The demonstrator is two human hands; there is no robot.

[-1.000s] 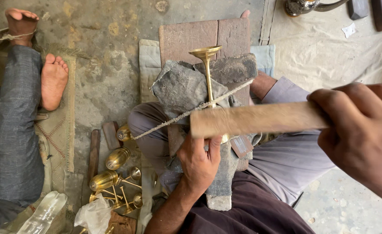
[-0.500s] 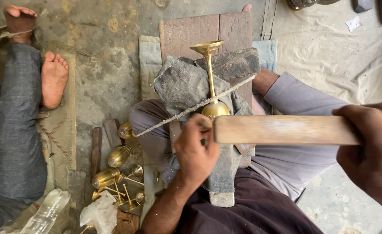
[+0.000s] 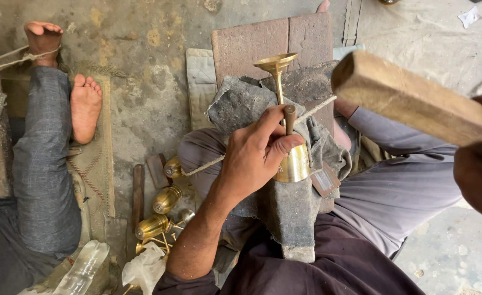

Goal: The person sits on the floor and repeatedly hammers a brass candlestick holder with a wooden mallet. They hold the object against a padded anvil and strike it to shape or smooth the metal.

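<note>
A: Nearest first. What's your right hand (image 3: 481, 164) doing?

B: It's clenched on one end of the wooden block (image 3: 413, 98), raised up and to the right. The block's long axis slopes down from its free end toward your wrist, and the free end hangs near the goblet's flared foot, not touching.

A: And the left hand (image 3: 257, 158)?

B: It's gripping a short wooden-handled tool (image 3: 289, 117) upright, thumb and fingers pressed to the brass goblet (image 3: 290, 142). So left is the nearer hand; it's already on the piece.

A: Where does the goblet sit, exactly?

B: On the grey cloth pad (image 3: 284, 213) over your lap, directly ahead of you. Long axis runs away from you: cup end near your palm, stem and foot pointing to the far side. A cord (image 3: 208, 164) crosses it, left to right.

A: Beyond that?

B: Red boards (image 3: 252, 46) under the pad, more brass cups (image 3: 164, 199) by your left knee, and another person's bare foot (image 3: 85, 106) far left.
</note>
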